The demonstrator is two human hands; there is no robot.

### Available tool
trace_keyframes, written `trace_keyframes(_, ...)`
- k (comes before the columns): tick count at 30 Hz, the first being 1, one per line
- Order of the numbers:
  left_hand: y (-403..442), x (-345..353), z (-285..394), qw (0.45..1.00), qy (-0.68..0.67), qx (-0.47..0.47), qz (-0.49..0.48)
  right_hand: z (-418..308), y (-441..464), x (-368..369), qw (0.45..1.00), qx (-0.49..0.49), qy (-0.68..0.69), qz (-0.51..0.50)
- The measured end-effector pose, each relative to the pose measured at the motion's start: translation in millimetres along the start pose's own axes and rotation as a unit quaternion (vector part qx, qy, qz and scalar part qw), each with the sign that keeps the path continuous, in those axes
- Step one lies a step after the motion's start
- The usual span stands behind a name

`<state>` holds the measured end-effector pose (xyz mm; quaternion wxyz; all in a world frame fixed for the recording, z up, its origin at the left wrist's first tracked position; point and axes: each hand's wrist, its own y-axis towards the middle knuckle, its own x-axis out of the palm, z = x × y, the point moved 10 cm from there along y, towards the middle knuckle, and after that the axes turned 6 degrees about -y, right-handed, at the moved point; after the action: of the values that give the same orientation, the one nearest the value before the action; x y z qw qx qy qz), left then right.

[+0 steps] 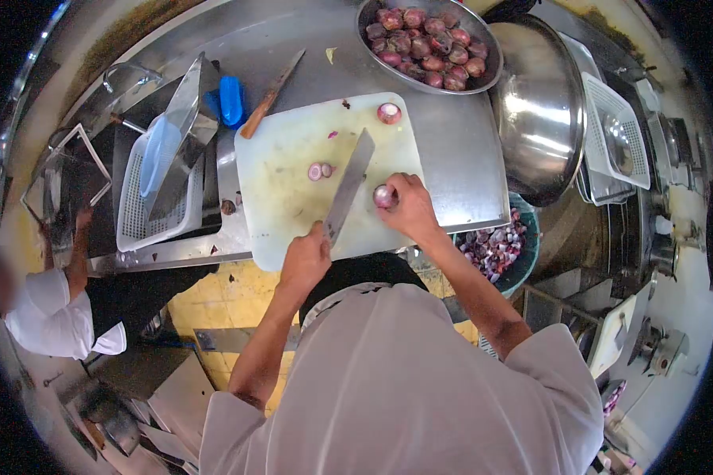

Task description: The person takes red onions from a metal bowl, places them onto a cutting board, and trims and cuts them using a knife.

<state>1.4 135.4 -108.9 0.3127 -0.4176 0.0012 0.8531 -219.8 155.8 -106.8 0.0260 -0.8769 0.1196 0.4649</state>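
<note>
The left hand [309,258] is clenching a kitchen knife [348,188], the right hand [413,206] is pinching a red onion [383,196] at the cutting board [276,186], with pieces [315,172] lying cut, a bowlful of onions [432,46] remaining whole.

Yellow floor tiles [231,305] spread underfoot, light glints off the steel counter [461,150], and the dim right-hand wall [693,289] seems pale.

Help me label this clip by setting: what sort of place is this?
Most likely a commercial kitchen: a metal bowl filled with red onions, a very large metal vessel beside it, and a cutting board on a metal counter.
</note>
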Motion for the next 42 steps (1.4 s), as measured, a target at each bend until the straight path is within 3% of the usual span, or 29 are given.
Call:
trace_keyframes(1, -7.2, -5.5, -5.9, 1.000, -0.003, -0.008, 0.009, 2.8, -0.3, -1.1, 1.000, 0.003, -0.001, 0.001)
trace_keyframes(3, -16.2, -13.6, -15.0, 0.999, -0.020, -0.028, 0.018, 13.4, 3.5, 1.0, 0.960, 0.067, 0.270, -0.018)
trace_keyframes(4, -16.7, -12.6, -15.2, 0.999, -0.020, -0.028, 0.016, 16.4, 7.4, 5.0, 0.960, 0.068, 0.270, -0.017)
trace_keyframes(6, -17.7, -15.8, -12.2, 0.998, -0.037, -0.040, 0.011, -4.5, 14.0, -7.0, 0.966, -0.069, 0.244, 0.055)
trace_keyframes(13, -35.3, -42.7, 37.7, 1.000, -0.016, -0.017, 0.000, 2.1, 7.0, 8.1, 0.968, -0.011, 0.252, 0.009)
trace_keyframes(21, -65.3, -51.8, 53.7, 0.995, 0.025, -0.043, -0.083, -13.0, 9.3, 4.8, 0.994, -0.034, 0.108, -0.012)
trace_keyframes(24, -56.5, -42.4, 58.8, 0.994, -0.009, -0.048, -0.102, -4.6, 12.5, 13.5, 0.991, -0.004, 0.130, -0.029)
trace_keyframes(30, -1.2, 20.4, 23.4, 0.998, -0.011, -0.016, -0.055, -6.7, 3.9, 12.7, 0.989, -0.028, 0.145, -0.017)
trace_keyframes(34, -1.6, 16.9, 14.9, 0.999, -0.018, -0.028, -0.041, -8.2, -5.8, 2.4, 0.980, -0.034, 0.197, -0.009)
trace_keyframes(36, -1.3, 13.1, 5.9, 0.998, -0.035, -0.028, -0.036, 10.5, -8.1, 8.5, 0.974, 0.030, 0.223, -0.017)
trace_keyframes(42, -13.7, -1.4, -14.8, 0.994, -0.080, -0.070, -0.008, 27.4, -10.8, -6.2, 0.988, 0.010, 0.144, 0.050)
